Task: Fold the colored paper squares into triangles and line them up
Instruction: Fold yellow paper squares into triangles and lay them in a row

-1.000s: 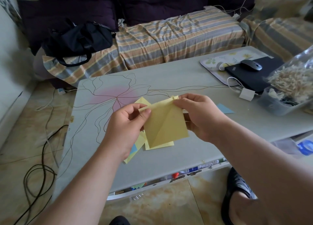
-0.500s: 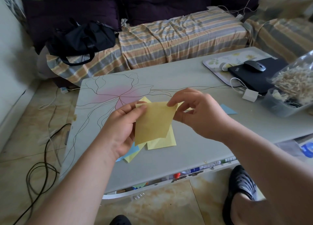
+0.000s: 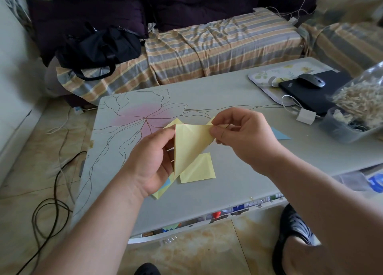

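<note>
Both hands pinch the pale yellow paper square [image 3: 190, 144] above the grey desk [image 3: 238, 100]: left hand [image 3: 151, 162] at its left edge, right hand [image 3: 238, 136] at the top corner. Match corners exactly before creasing.

A home living room; striped-cover sofa [image 3: 217, 46] behind a low table [image 3: 228, 191]; tiled floor [image 3: 41, 181].

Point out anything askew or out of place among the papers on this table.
The loose papers are not lined up. A yellow square and a skewed yellow and blue stack overlap under the held yellow paper, while one blue triangle lies alone behind the right hand. Nothing looks torn.
</note>
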{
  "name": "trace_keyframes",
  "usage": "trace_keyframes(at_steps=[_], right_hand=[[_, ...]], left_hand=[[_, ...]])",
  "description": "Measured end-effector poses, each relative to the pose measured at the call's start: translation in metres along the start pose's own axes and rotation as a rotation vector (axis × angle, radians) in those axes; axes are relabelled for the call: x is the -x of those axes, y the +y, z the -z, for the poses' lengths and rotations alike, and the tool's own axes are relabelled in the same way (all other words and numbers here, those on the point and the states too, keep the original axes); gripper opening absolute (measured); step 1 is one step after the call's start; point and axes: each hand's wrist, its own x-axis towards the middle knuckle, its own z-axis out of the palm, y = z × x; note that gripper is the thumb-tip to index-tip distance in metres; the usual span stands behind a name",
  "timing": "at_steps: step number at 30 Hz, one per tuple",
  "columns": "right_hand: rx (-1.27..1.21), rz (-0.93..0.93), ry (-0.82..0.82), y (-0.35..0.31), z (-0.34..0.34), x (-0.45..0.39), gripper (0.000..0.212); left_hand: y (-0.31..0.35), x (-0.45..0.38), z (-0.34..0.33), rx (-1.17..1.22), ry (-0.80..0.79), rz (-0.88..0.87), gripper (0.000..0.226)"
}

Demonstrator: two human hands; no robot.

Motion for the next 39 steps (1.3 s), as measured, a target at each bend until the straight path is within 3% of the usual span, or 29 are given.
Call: trace_keyframes(at_steps=[5, 8, 11, 15, 20, 24, 27, 33, 39], right_hand=[[-0.064, -0.037, 0.0, 0.0, 0.002, -0.002, 0.021], [-0.052, -0.047, 0.001, 0.001, 0.003, -0.003, 0.022], [-0.075, -0.057, -0.005, 0.001, 0.004, -0.004, 0.021], [-0.2, -0.089, -0.022, -0.002, 0.005, -0.004, 0.016], [-0.321, -0.093, 0.025, -0.003, 0.004, -0.005, 0.016], [-0.428, -0.134, -0.005, -0.004, 0.004, -0.003, 0.018], [-0.37, -0.148, -0.059, -0.003, 0.001, -0.001, 0.005], [-0.37, -0.167, 0.024, -0.008, 0.004, -0.003, 0.021], [-0.321, -0.148, 0.054, -0.004, 0.0, -0.004, 0.015]], left_hand=[[-0.001, 0.003, -0.002, -0.009, -0.001, -0.088, 0.037], [-0.002, 0.005, -0.003, -0.142, 0.039, -0.233, 0.03], [-0.007, 0.001, -0.001, -0.171, 0.107, -0.364, 0.007], [-0.006, 0.0, 0.002, -0.194, 0.126, -0.416, 0.011], [-0.006, -0.002, 0.004, -0.192, 0.104, -0.397, 0.021], [-0.008, -0.001, -0.003, -0.035, 0.082, -0.331, 0.022], [-0.007, 0.001, -0.009, 0.071, 0.076, -0.272, 0.019], [-0.008, 0.003, -0.01, 0.007, 0.078, -0.203, 0.012], [-0.011, 0.005, -0.016, -0.006, 0.038, -0.138, 0.015]])
